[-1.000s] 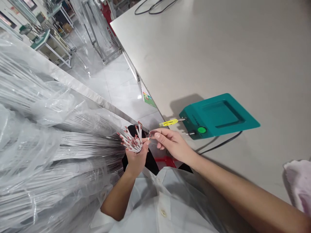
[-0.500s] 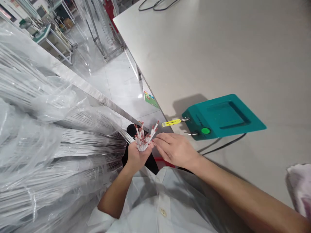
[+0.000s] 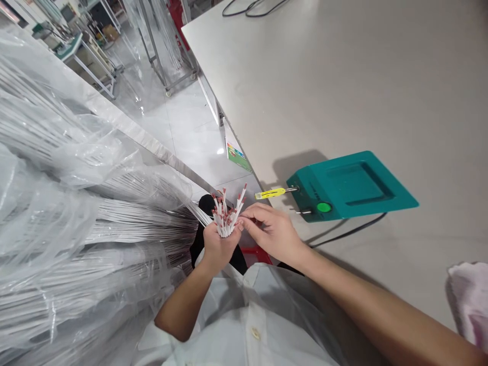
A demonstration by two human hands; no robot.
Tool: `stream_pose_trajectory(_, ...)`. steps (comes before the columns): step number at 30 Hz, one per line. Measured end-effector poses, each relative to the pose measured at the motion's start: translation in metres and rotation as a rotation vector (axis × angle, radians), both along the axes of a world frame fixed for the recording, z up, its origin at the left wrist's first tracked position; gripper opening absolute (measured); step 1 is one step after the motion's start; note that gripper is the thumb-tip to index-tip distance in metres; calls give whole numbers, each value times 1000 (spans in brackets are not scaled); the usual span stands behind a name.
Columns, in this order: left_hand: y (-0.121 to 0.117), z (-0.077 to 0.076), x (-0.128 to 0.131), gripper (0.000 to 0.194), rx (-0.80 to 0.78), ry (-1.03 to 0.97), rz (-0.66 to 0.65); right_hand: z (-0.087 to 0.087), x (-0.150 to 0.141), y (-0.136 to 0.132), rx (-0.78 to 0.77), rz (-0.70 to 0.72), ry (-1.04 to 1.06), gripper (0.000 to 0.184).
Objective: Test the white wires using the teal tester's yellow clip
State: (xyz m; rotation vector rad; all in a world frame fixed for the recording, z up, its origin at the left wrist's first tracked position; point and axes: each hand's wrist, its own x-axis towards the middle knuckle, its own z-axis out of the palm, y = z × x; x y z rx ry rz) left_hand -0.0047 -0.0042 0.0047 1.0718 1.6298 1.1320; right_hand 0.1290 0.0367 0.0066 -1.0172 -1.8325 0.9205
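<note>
My left hand (image 3: 217,246) is closed round a bundle of thin white wires with red tips (image 3: 227,213), the tips fanning upward. The wires run back to the left into clear plastic bags. My right hand (image 3: 272,231) sits just right of the bundle, its fingertips pinched at the wire ends; what they pinch is too small to make out. A teal box (image 3: 351,185) with a green button (image 3: 324,207) lies on the table to the right, with a yellow-handled probe (image 3: 271,193) sticking out of its left face.
Long wire bundles in clear plastic (image 3: 76,213) fill the left side. A grey table (image 3: 343,76) spreads to the right, with black cable (image 3: 251,7) at its far edge and a pink-white cloth (image 3: 470,295) near the right edge. Metal racks (image 3: 156,46) stand on the floor beyond.
My left hand has turned the bundle from pointing left to pointing up and shifted it right. My right hand opened flat beside it, then pinched at the wire tips again.
</note>
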Motion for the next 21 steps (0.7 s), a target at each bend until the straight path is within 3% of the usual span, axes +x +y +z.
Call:
stream_pose_trajectory(6, 1, 1, 7, 11, -45, -90, 100, -4, 1, -3, 92, -18, -62, 17)
stream_pose_trajectory(11, 6, 6, 7, 9, -52, -155, 181, -5, 3, -1, 25, -56, -21, 17)
stream_pose_trajectory(18, 3, 4, 6, 14, -37, -86, 73, -5, -1, 1, -158, -31, 72, 6)
stream_pose_trajectory(21, 1, 1, 6, 16, -33, -72, 43, -6, -3, -1, -135, -44, 49, 11)
